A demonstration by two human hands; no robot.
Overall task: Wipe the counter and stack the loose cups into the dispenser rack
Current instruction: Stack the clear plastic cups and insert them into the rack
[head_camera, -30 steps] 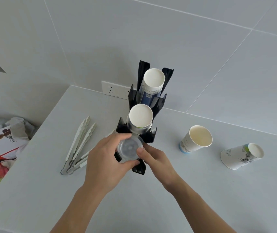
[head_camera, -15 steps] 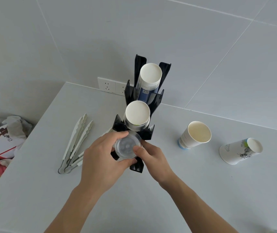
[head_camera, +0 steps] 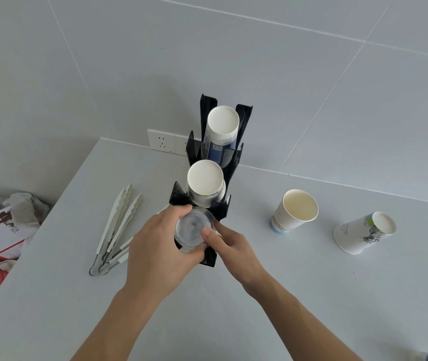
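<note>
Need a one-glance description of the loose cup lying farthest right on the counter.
Start at the black dispenser rack on the white counter. To its right stands an upright paper cup; farther right is the printed cup. It alone lies tipped over, with black line drawings and a green patch.

Clear cup (head_camera: 193,231) upright in black rack's (head_camera: 209,256) front slot.

Scene lit evenly by soft diffuse light; only faint shadows cast on counter (head_camera: 311,295). Straight lines bent by wide-angle distortion near edges.
</note>
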